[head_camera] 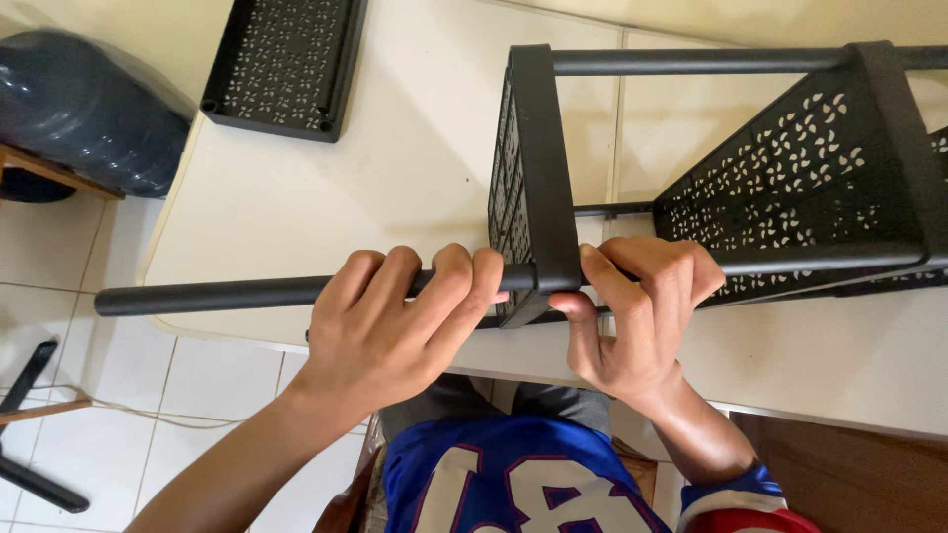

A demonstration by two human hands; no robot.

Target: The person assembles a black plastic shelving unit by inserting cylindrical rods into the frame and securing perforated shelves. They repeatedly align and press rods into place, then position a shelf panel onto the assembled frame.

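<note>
A cream table [395, 178] is filling most of the view, its near edge running just in front of the person's lap. A black shelf rack [790, 168] is lying on its side across the right half of the table, its perforated trays standing on edge and its slim tubes running left to right between them. One perforated tray [533, 188] of the rack is facing the viewer edge-on at centre, and a second is slanting away at the right. A separate black perforated tray [286, 64] is lying flat at the far left corner of the table, well apart from the rack. A dark blue bundle [84, 109] is sitting off the table at the far left, above the tiled floor [118, 395]. A black tube [207, 294] is stretching from the left, past the table edge, to the near corner of the central tray. The left hand [390, 331] is curling fully closed around this tube, fingers over the top, just left of the tray corner. The right hand [642, 316] is closing around the tube on the other side of that corner, thumb pressing up beneath it and fingers wrapping over the top. Both hands are hovering at the near edge of the table, flanking the joint
</note>
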